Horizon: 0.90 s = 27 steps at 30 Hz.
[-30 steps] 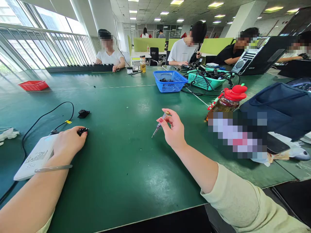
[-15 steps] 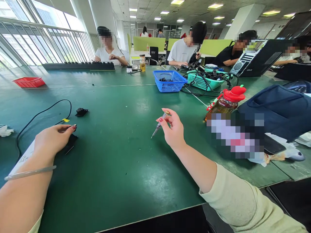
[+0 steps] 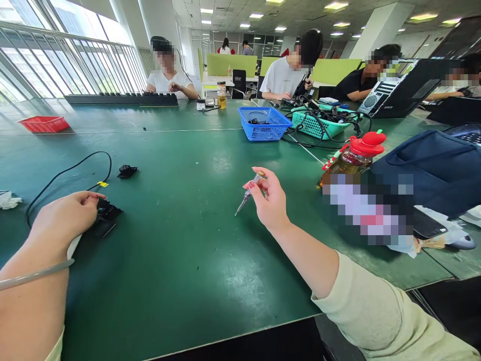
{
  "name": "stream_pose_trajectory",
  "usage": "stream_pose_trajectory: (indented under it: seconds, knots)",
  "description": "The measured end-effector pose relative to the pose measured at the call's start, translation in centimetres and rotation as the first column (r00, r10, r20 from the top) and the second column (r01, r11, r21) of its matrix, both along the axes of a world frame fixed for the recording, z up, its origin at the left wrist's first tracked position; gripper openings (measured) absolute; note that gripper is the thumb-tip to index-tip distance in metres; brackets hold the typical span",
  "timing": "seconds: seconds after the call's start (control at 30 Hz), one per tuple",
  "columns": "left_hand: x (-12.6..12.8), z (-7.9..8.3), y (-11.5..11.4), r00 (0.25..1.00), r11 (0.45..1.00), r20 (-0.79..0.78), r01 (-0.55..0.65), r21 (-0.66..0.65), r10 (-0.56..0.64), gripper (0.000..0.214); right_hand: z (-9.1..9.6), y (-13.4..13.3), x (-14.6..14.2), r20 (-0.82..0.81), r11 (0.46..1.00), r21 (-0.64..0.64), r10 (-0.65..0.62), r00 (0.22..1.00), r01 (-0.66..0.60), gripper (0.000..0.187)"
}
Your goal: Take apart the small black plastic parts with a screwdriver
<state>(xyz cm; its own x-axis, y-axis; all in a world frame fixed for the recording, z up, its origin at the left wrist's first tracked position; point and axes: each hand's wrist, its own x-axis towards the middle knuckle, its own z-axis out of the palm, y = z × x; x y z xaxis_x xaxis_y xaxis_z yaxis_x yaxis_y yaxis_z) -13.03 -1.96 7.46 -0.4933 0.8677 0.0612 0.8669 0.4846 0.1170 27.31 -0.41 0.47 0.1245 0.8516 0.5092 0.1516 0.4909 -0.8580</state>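
My right hand [image 3: 269, 200] is raised over the middle of the green table [image 3: 195, 250], fingers pinched round a small clear-handled screwdriver [image 3: 248, 192] whose tip points down and left. My left hand [image 3: 65, 218] rests low at the left, curled over a white device that it mostly hides, fingertips touching a small black part [image 3: 108, 209] at the device's end. A black cable [image 3: 71, 170] loops away from there. Another small black part [image 3: 127, 171] lies alone farther back.
A blue basket [image 3: 264, 124] and a teal basket [image 3: 319, 125] full of cables stand at the back. A red-capped bottle [image 3: 353, 155] and a dark blue bag [image 3: 432, 170] sit at right. A red tray [image 3: 44, 123] is far left. Several people sit along the far side.
My left hand has slid left and nearer along the white device, now covering most of it, with the black part under its fingertips. My right hand keeps the screwdriver nearly still.
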Motion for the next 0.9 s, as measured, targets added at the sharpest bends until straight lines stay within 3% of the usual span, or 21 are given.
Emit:
stream_pose_trajectory:
  seconds: [0.07, 0.17, 0.57, 0.9]
  knots:
    - [0.2, 0.0, 0.1, 0.998, 0.991, -0.055, -0.045, -0.126, 0.038, 0.048, 0.0, 0.0, 0.0, 0.006, 1.0, 0.003, -0.002, 1.0, 0.002, 0.033]
    - [0.3, -0.1, 0.2, 0.997, 0.983, -0.079, -0.032, -0.18, 0.018, 0.054, 0.1, -0.1, 0.1, 0.01, 1.0, 0.002, -0.006, 1.0, 0.006, 0.033]
    - [1.7, 0.9, -0.4, 0.989, 0.972, -0.14, -0.084, -0.218, 0.054, 0.059, 0.2, -0.3, 0.0, 0.015, 1.0, -0.008, -0.002, 1.0, 0.002, 0.033]
    - [1.7, 0.9, -0.6, 0.993, 0.977, -0.051, -0.118, -0.178, 0.111, 0.06, 0.3, -0.4, -0.1, 0.03, 1.0, -0.015, -0.003, 1.0, 0.004, 0.032]
